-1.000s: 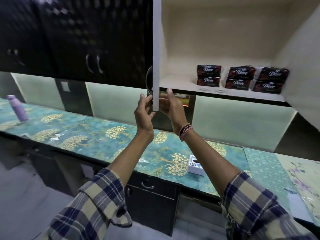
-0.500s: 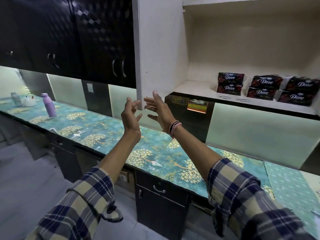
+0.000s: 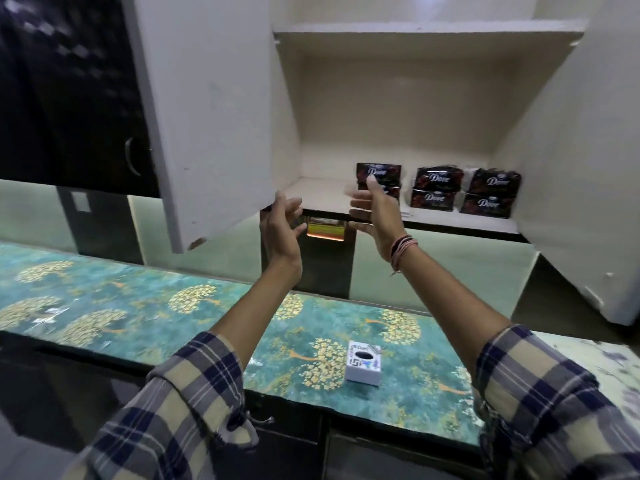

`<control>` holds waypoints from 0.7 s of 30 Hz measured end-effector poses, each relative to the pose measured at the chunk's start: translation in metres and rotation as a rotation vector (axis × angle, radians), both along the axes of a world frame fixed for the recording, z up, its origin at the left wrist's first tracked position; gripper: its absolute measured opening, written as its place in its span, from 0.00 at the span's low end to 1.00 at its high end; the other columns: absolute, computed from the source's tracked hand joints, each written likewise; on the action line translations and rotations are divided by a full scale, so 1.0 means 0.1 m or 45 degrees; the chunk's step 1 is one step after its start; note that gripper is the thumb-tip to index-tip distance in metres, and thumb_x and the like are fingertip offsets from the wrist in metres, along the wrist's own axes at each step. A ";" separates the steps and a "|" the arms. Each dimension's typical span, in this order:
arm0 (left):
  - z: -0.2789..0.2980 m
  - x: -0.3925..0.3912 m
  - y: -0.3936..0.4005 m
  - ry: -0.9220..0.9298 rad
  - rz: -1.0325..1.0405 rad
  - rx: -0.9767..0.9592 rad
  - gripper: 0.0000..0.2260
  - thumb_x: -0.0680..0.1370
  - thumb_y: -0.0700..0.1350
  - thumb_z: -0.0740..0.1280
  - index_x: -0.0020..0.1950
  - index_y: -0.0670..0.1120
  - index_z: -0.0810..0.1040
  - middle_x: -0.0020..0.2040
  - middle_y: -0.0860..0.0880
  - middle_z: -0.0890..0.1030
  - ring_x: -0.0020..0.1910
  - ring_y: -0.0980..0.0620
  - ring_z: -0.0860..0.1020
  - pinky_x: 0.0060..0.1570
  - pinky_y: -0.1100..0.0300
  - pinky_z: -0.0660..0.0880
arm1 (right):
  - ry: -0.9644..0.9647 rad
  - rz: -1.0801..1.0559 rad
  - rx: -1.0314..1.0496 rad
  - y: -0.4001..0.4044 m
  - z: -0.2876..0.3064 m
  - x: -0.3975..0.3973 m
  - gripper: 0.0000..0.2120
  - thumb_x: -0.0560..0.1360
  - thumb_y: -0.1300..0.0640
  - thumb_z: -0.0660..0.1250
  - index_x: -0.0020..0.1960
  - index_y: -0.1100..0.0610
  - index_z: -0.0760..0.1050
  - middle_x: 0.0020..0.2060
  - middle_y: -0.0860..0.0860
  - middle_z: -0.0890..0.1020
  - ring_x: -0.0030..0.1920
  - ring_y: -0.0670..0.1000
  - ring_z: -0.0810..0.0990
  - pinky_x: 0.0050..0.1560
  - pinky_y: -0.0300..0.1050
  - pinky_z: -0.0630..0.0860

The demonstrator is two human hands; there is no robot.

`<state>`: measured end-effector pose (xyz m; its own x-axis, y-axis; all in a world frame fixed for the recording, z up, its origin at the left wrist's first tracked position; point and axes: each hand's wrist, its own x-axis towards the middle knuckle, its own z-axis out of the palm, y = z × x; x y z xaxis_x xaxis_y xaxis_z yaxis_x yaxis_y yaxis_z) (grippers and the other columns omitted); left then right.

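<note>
An upper cabinet stands open, its white left door swung wide to the left and its right door swung to the right. On its lower shelf sit three stacks of dark Dove packs, two high each. My left hand is raised just below the shelf's front edge, fingers relaxed, holding nothing. My right hand is lifted in front of the leftmost Dove stack, fingers straight, blurred, and holds nothing. Whether it touches the pack I cannot tell.
Below runs a counter covered in teal sheet with gold tree prints. A small white box sits on it near the front edge. Dark closed cabinet doors hang to the left. Dark drawers lie under the counter.
The left door has swung fully open and both hands have let go of it. My hands moved right toward the shelf, the right one reaching the leftmost Dove stack.
</note>
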<state>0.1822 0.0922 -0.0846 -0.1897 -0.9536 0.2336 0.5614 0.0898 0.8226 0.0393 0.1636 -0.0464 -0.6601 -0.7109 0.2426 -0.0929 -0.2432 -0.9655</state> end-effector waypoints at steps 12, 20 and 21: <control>0.60 -1.51 -1.23 0.016 -0.324 -0.066 0.22 0.85 0.58 0.57 0.56 0.43 0.83 0.59 0.41 0.85 0.61 0.45 0.83 0.58 0.47 0.78 | 0.352 -0.633 0.197 -0.96 0.57 -1.68 0.22 0.76 0.48 0.64 0.45 0.69 0.80 0.37 0.56 0.79 0.39 0.57 0.78 0.55 0.65 0.81; 0.69 -2.09 -2.02 -0.002 -0.405 -0.025 0.22 0.84 0.58 0.57 0.57 0.42 0.83 0.59 0.41 0.85 0.61 0.45 0.82 0.58 0.48 0.78 | 0.941 -0.697 0.883 -1.77 1.01 -2.28 0.15 0.78 0.47 0.66 0.43 0.60 0.71 0.42 0.58 0.74 0.45 0.58 0.73 0.33 0.45 0.65; 0.69 -2.13 -2.09 -0.004 -0.410 -0.015 0.23 0.84 0.58 0.58 0.58 0.42 0.83 0.59 0.42 0.85 0.61 0.45 0.82 0.58 0.48 0.78 | 0.969 -0.661 0.975 -1.85 1.04 -2.34 0.16 0.77 0.47 0.67 0.51 0.60 0.75 0.49 0.60 0.76 0.50 0.60 0.76 0.41 0.45 0.71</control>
<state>-0.0312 -0.1163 -0.0159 -0.4819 -0.8417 0.2436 0.5602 -0.0822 0.8242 -0.1947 -0.0218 0.0571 -0.7817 -0.5322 0.3251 -0.6199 0.6064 -0.4979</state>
